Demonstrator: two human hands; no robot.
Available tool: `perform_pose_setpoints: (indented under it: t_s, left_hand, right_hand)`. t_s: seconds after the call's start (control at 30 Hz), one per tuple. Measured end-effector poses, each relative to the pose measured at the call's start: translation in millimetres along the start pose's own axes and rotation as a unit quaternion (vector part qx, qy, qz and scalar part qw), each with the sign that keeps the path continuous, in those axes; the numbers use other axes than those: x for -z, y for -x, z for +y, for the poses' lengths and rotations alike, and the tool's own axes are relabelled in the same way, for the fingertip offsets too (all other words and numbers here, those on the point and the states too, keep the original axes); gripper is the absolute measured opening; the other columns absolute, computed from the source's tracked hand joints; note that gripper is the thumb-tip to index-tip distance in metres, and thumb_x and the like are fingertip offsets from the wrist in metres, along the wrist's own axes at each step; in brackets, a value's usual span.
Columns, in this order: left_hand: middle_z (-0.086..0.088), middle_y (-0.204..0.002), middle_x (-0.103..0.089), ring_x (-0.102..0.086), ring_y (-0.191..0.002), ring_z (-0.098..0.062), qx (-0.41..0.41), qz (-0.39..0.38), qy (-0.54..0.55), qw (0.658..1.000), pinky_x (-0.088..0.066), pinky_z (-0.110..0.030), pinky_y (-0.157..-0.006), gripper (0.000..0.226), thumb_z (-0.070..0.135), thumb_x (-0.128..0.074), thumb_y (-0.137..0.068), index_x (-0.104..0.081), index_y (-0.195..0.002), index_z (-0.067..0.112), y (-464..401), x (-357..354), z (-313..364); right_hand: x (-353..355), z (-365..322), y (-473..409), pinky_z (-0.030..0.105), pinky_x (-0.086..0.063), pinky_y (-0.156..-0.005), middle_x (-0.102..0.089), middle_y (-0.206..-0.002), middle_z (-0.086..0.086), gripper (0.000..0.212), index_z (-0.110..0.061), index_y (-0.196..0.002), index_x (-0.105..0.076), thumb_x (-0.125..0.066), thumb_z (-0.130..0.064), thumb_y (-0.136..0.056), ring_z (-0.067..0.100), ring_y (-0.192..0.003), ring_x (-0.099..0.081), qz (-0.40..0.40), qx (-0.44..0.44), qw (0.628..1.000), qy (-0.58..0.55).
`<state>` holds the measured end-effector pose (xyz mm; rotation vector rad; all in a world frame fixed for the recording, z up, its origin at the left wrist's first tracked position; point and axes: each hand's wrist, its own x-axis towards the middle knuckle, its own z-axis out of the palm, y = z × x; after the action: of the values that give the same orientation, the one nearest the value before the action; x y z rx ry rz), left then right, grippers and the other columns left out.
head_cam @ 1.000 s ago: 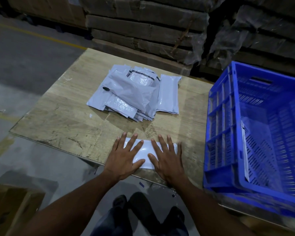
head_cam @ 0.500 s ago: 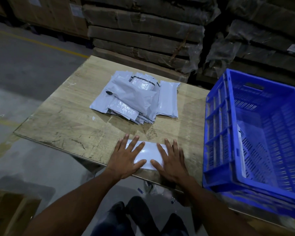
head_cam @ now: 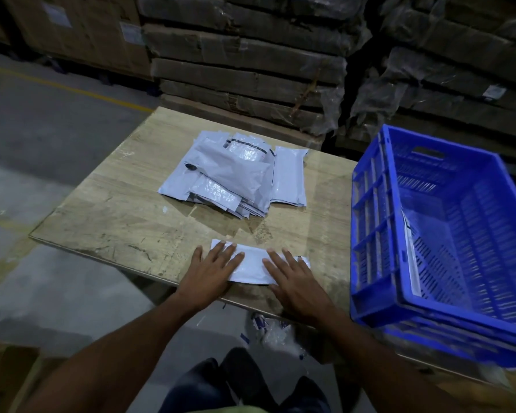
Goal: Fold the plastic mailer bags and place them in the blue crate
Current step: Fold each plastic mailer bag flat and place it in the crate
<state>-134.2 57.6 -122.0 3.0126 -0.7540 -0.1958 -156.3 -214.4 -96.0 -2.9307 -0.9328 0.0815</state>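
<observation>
- My left hand and right hand lie flat, fingers spread, pressing on a folded white mailer bag at the near edge of the wooden table; neither grasps it.
- A loose pile of grey mailer bags sits mid-table, apart from my hands.
- The blue crate stands to my right, one white bag leaning against its inner wall.

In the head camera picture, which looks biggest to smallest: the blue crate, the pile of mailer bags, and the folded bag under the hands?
1. Blue crate, though it is nearer the camera.
2. Pile of mailer bags.
3. Folded bag, partly covered by both hands.
</observation>
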Motion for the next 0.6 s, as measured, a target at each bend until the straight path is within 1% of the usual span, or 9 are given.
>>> perform_pose_setpoints:
  t_s: [0.07,0.13,0.2,0.27,0.3,0.4,0.47,0.53,0.6]
  left_hand:
    - [-0.014,-0.151,-0.054,-0.053,-0.136,-0.039,0.03,-0.001,0.022,0.999,-0.05,-0.068,-0.092,0.098,0.021,-0.092,-0.064,-0.04,-0.148,0.025,-2,3,2]
    - [-0.014,-0.151,-0.052,-0.051,-0.138,-0.04,0.035,-0.004,0.042,0.999,-0.05,-0.068,-0.092,0.101,0.014,-0.091,-0.063,-0.039,-0.149,0.028,-2,7,2]
    - [-0.015,-0.156,-0.047,-0.044,-0.144,-0.04,0.025,0.001,0.072,0.997,-0.047,-0.07,-0.096,0.104,0.009,-0.088,-0.067,-0.033,-0.152,0.031,-3,6,0]
    - [-0.013,-0.166,-0.029,-0.029,-0.152,-0.039,0.009,0.03,0.105,0.994,-0.041,-0.07,-0.106,0.105,0.01,-0.082,-0.078,-0.017,-0.158,0.033,-2,1,-2]
    - [-0.012,-0.17,-0.017,-0.022,-0.154,-0.039,0.005,0.058,0.126,0.99,-0.037,-0.07,-0.11,0.102,0.017,-0.075,-0.087,-0.008,-0.161,0.033,0,-2,-4]
    - [-0.015,-0.172,0.006,-0.006,-0.158,-0.04,0.029,0.179,0.237,0.955,-0.022,-0.061,-0.122,0.087,0.053,-0.047,-0.103,0.006,-0.165,0.021,9,-8,-2]
    - [-0.02,-0.171,0.014,0.003,-0.159,-0.038,0.053,0.218,0.268,0.937,-0.017,-0.055,-0.124,0.092,0.057,-0.043,-0.103,0.009,-0.164,0.01,16,-13,-1]
    - [-0.016,-0.171,0.017,0.005,-0.16,-0.033,0.075,0.194,0.245,0.947,-0.015,-0.052,-0.124,0.092,0.059,-0.038,-0.103,0.014,-0.163,0.012,18,-20,0]
    - [-0.009,-0.171,0.02,0.008,-0.16,-0.026,0.095,0.12,0.195,0.969,-0.011,-0.054,-0.126,0.089,0.067,-0.023,-0.102,0.019,-0.162,0.018,16,-25,1]
  right_hand:
    - [3,-6,5,0.075,-0.023,-0.11,-0.005,-0.169,0.0,0.083,-0.026,-0.159,-0.022,-0.069,-0.029,-0.09,0.047,-0.151,-0.012,0.026,0.093,0.994,0.045]
    - [-6,-9,13,0.079,-0.015,-0.109,-0.021,-0.167,-0.002,0.058,-0.027,-0.153,-0.041,-0.059,-0.017,-0.098,0.049,-0.15,-0.013,0.07,0.209,0.974,0.056]
    - [-12,-5,16,0.078,-0.02,-0.109,-0.039,-0.159,-0.002,0.036,-0.025,-0.136,-0.064,-0.05,-0.014,-0.105,0.048,-0.15,-0.016,0.093,0.247,0.962,0.072]
    - [-5,-4,8,0.069,-0.04,-0.101,-0.053,-0.149,-0.003,0.025,-0.024,-0.118,-0.071,-0.055,-0.019,-0.099,0.045,-0.149,-0.023,0.066,0.226,0.966,0.11]
    - [1,-3,4,0.064,-0.048,-0.096,-0.057,-0.144,-0.003,0.024,-0.023,-0.113,-0.072,-0.064,-0.023,-0.091,0.043,-0.145,-0.033,0.047,0.21,0.97,0.117]
    - [23,-2,-6,0.051,-0.058,-0.084,-0.06,-0.141,-0.002,0.038,-0.022,-0.112,-0.073,-0.079,-0.023,-0.075,0.04,-0.132,-0.052,0.032,0.163,0.982,0.09]
    - [33,2,-6,0.043,-0.06,-0.07,-0.058,-0.144,-0.002,0.034,-0.019,-0.111,-0.071,-0.075,-0.009,-0.079,0.04,-0.125,-0.057,0.076,0.119,0.989,0.041]
    - [45,6,-4,0.041,-0.06,-0.056,-0.055,-0.146,-0.004,0.034,-0.02,-0.11,-0.07,-0.073,-0.003,-0.081,0.036,-0.117,-0.061,0.113,0.061,0.992,-0.016]
    - [52,11,-2,0.042,-0.058,-0.057,-0.055,-0.147,-0.004,0.037,-0.019,-0.111,-0.07,-0.069,-0.001,-0.079,0.032,-0.113,-0.063,0.129,0.05,0.988,-0.075]
